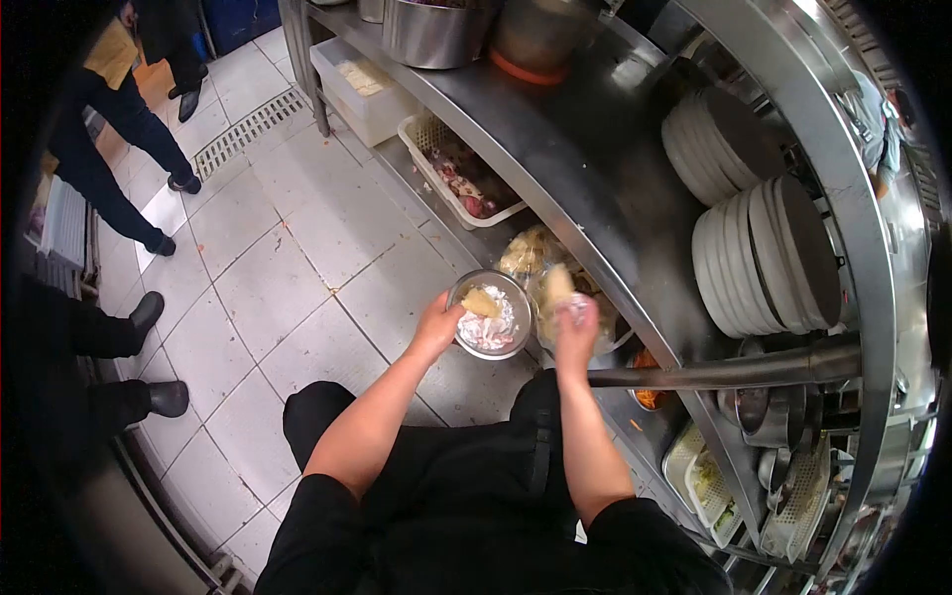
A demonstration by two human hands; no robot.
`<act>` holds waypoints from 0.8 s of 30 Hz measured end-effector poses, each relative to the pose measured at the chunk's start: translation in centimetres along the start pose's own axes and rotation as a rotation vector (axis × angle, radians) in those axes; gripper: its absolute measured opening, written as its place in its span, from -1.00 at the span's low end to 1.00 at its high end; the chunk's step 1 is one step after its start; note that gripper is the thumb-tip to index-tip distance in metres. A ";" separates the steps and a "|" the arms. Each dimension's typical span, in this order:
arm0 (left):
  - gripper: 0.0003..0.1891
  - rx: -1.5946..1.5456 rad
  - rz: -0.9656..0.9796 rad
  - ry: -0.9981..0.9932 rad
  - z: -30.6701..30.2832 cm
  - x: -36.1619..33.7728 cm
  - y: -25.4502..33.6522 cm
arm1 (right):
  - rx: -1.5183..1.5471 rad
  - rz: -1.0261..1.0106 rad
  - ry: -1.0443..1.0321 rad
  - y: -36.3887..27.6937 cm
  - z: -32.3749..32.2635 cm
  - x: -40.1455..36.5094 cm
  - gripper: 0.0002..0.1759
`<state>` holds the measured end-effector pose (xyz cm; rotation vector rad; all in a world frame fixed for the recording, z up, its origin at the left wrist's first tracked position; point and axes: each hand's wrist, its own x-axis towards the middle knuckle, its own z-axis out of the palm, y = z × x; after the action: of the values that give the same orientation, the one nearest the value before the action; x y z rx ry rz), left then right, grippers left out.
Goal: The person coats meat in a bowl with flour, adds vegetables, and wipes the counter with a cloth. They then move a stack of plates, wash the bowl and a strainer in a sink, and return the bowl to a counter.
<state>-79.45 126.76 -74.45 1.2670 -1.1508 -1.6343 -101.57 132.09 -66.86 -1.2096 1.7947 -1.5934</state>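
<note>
My left hand point(434, 325) is closed on the rim of a round metal bowl point(524, 337), held above the tiled floor. Inside the bowl are white and pinkish shreds point(486, 330) and a yellow chunk of food point(482, 302). To the right, my right hand point(575, 335) is smeared by motion, its fingers closed around a long pale yellow piece of food point(558, 284). Something whitish pink shows at its fingertips. Just beyond it, on the lower shelf, lies a clear bag of yellowish pieces point(529, 252).
A steel shelf unit point(595, 178) runs along the right, with stacked plates point(759, 260), pots point(436, 35) and a horizontal bar point(734, 374). Below stand a meat basket point(461, 171) and a white tub point(359, 94). Several people's legs point(129, 129) are at the left.
</note>
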 end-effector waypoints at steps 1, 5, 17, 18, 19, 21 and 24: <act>-0.59 -0.072 -0.078 -0.018 0.1 -0.6 1.2 | -0.069 0.063 -0.123 -0.5 1.0 -0.9 -0.73; -0.58 -0.155 -0.061 -0.010 0.3 -2.2 4.2 | -0.410 0.116 -0.372 -3.3 2.0 -1.0 -0.62; -0.49 -0.123 -0.013 0.187 -1.0 -0.1 1.8 | -0.266 0.047 -0.321 -4.5 4.7 0.2 -0.72; -0.51 -0.137 0.037 0.232 -1.2 0.0 1.7 | -0.261 0.055 -0.318 -5.3 5.1 -0.2 -0.72; -0.54 -0.143 0.073 0.240 -1.4 0.0 1.9 | -0.212 0.033 -0.354 -6.0 5.4 -0.6 -0.72; -0.55 -0.098 0.096 0.321 -2.0 -0.5 2.2 | -0.119 -0.005 -0.380 -6.3 6.8 -1.3 -0.73; -0.56 -0.166 0.086 0.395 -3.1 -3.9 2.4 | -0.097 0.144 -0.487 -9.7 7.7 -3.9 -0.67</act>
<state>-75.44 128.98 -71.33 1.3369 -0.7984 -1.3108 -90.40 131.51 -60.31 -1.3383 1.6076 -1.0291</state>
